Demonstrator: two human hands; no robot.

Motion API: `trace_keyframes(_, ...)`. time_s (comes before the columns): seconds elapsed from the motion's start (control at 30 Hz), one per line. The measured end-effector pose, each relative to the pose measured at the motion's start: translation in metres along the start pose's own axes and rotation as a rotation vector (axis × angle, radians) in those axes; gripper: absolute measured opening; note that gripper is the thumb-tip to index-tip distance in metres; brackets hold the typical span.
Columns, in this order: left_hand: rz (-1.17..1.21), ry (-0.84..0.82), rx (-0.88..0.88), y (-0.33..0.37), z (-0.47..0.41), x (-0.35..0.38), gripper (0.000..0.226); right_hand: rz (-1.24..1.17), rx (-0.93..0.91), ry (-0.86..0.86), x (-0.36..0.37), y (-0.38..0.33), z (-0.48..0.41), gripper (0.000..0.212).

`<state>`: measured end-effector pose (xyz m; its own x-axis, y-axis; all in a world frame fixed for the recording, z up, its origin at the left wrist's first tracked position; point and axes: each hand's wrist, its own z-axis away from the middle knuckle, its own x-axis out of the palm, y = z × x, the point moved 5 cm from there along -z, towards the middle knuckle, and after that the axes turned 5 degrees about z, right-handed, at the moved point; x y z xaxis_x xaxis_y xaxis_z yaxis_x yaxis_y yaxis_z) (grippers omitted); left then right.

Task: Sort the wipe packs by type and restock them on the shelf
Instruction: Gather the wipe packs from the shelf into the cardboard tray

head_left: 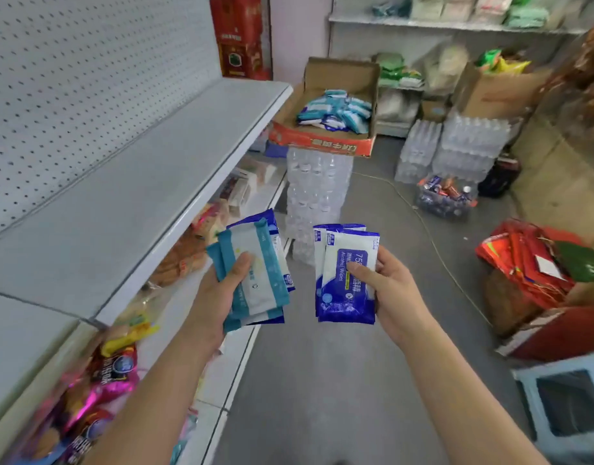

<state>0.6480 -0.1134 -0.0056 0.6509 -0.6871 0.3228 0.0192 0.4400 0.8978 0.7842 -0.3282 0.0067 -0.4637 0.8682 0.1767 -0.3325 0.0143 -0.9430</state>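
Sorted: left hand (221,290) grips teal packs (255,280), right hand (389,283) blue packs (345,280); next, onto the shelf (121,196) in separate piles.

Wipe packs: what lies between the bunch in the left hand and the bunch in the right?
Nothing. The head view shows only grey floor in the gap between the teal packs and the blue packs.

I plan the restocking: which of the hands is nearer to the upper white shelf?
Left. The left hand, holding teal packs, is beside the upper white shelf, at its edge; the right hand, holding blue packs, is farther out over the aisle.
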Motion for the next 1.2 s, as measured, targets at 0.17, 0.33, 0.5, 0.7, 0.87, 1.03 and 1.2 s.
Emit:
trace_keyframes(0.17,-0.028,-0.085,-0.026,-0.016,-0.056,0.115,0.031,-0.02,-0.004,0.106,-0.104,-0.036,-0.039,0.032)
trace_keyframes(0.33,-0.089,-0.163,-0.032,-0.023,-0.112,0.189,0.032,-0.037,-0.009,0.179,-0.167,-0.054,-0.088,0.028)
trace_keyframes(0.5,-0.091,-0.202,-0.047,-0.027,-0.181,0.237,0.038,-0.056,-0.003,0.205,-0.2,-0.064,-0.155,0.03)
trace_keyframes(0.7,-0.055,-0.209,-0.063,-0.014,-0.287,0.298,0.031,-0.025,-0.012,0.245,-0.23,-0.106,-0.256,0.032)
trace_keyframes(0.87,-0.039,-0.212,-0.07,0.002,-0.369,0.362,0.031,-0.028,-0.021,0.271,-0.261,-0.147,-0.335,0.033)
trace_keyframes(1.03,-0.041,-0.194,-0.082,-0.002,-0.451,0.418,0.039,-0.058,-0.054,0.266,-0.306,-0.176,-0.418,0.028)
trace_keyframes(1.2,-0.045,-0.12,-0.061,-0.005,-0.532,0.486,0.047,-0.047,-0.06,0.224,-0.364,-0.209,-0.521,0.027)
